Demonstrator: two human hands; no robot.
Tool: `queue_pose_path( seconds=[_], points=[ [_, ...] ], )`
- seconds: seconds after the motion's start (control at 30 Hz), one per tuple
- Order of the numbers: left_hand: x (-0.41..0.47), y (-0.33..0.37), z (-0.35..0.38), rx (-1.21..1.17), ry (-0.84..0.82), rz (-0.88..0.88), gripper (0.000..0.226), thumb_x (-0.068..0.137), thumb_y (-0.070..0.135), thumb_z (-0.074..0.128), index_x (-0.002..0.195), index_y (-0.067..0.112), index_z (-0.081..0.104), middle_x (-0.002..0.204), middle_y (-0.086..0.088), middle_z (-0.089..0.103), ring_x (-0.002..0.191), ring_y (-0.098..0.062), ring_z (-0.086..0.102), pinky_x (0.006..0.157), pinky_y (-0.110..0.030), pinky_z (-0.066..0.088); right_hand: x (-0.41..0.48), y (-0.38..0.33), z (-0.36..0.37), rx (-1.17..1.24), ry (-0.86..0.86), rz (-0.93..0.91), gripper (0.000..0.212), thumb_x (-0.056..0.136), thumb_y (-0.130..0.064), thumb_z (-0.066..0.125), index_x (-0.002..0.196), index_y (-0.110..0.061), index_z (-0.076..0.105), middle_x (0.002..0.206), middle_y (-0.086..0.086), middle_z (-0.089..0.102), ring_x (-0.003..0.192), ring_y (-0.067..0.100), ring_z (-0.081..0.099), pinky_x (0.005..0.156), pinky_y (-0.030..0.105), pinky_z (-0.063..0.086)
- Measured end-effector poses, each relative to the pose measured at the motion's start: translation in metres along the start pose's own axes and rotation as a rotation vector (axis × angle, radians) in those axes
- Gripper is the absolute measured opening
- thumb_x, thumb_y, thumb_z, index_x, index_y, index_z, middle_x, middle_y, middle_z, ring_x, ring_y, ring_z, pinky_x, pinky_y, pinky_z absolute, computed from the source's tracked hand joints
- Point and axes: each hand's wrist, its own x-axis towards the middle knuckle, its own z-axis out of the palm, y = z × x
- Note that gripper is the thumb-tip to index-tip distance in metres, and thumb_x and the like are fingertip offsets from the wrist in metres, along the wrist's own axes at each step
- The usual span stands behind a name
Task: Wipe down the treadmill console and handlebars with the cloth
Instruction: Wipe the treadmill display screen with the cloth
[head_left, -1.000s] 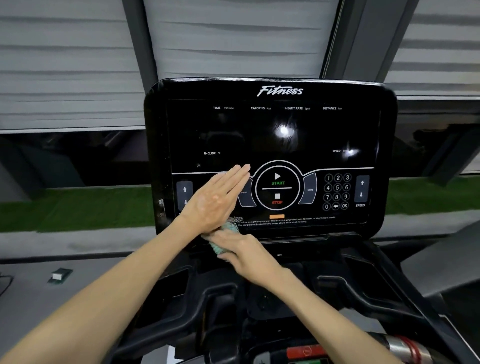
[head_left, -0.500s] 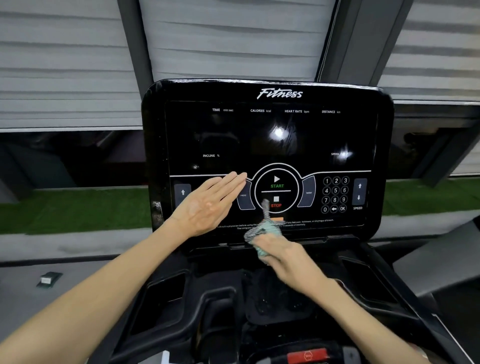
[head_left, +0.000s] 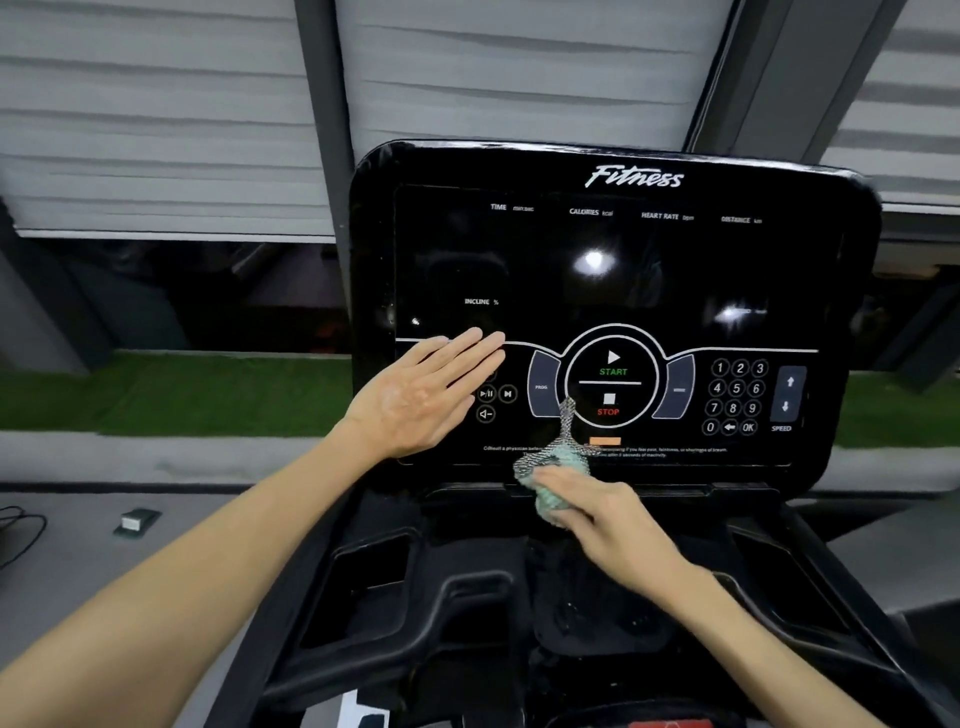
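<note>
Console (head_left: 613, 260) wiping is the step going on, judging by how things are lying. The big black panel is standing upright in front of the person, filling the middle of the view, and the cloth is working at its bottom edge. Below it, the handlebars (head_left: 363, 654) are curving toward the person with no hand touching them. I am judging the task as being in its first half, with most of the glossy screen above also waiting.

The left hand (head_left: 421, 400) is lying flat against the panel's lower left part, with its fingers straight and pressed side by side, holding nothing. It is seeming to steady the panel rather than clean it. The right hand (head_left: 608, 519) is bunching the cloth (head_left: 550, 467) at the lower rim. Its fingers are curling over the wad and pressing it to the panel just under the stop button (head_left: 608, 405), while a loose tail of fabric is sticking up beside that button.

The next move is probably calling for a sideways sweep along the rim, then upward across the screen. Pressure should be light so that no button is getting pushed, and the left hand should be clearing out of the way.
</note>
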Motion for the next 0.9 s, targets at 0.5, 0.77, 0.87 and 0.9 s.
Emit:
queue_pose_path(
  seconds=[0.5, 0.77, 0.87, 0.9],
  points=[
    [-0.002, 0.003, -0.001, 0.005, 0.028, -0.025, 0.056, 0.103, 0.029, 0.033, 0.155, 0.01, 0.024, 0.163, -0.007, 0.017, 0.149, -0.023, 0.021, 0.118, -0.039, 0.02, 0.012, -0.013, 0.002, 0.161, 0.003, 0.07, 0.046, 0.082, 0.003, 0.067, 0.125, -0.015, 0.063, 0.128, -0.016, 0.055, 0.125, -0.014, 0.041, 0.11, 0.016, 0.031],
    [-0.002, 0.003, -0.002, 0.014, 0.018, -0.019, 0.055, 0.103, 0.028, 0.031, 0.155, 0.01, 0.023, 0.163, -0.007, 0.017, 0.149, -0.024, 0.021, 0.118, -0.038, 0.019, 0.059, -0.061, 0.052, 0.006, -0.025, -0.196, 0.029, 0.084, 0.0, 0.058, 0.112, -0.004, 0.063, 0.108, 0.009, 0.068, 0.106, 0.026, 0.062, 0.099, 0.033, 0.045],
    [-0.002, 0.003, -0.003, 0.008, 0.013, -0.021, 0.054, 0.103, 0.027, 0.031, 0.155, 0.01, 0.024, 0.163, -0.007, 0.017, 0.149, -0.024, 0.02, 0.119, -0.039, 0.02, 0.062, -0.062, 0.057, 0.025, -0.066, -0.258, 0.034, 0.086, 0.001, 0.06, 0.119, -0.004, 0.063, 0.117, 0.009, 0.066, 0.114, 0.025, 0.058, 0.103, 0.034, 0.042],
    [-0.002, 0.003, -0.003, 0.007, 0.011, -0.019, 0.055, 0.103, 0.027, 0.031, 0.155, 0.01, 0.023, 0.163, -0.007, 0.016, 0.149, -0.024, 0.02, 0.119, -0.039, 0.021, 0.059, -0.057, 0.053, 0.036, -0.07, -0.248, 0.038, 0.085, 0.001, 0.062, 0.123, -0.005, 0.062, 0.124, 0.008, 0.064, 0.12, 0.023, 0.056, 0.107, 0.032, 0.039]
  ],
)
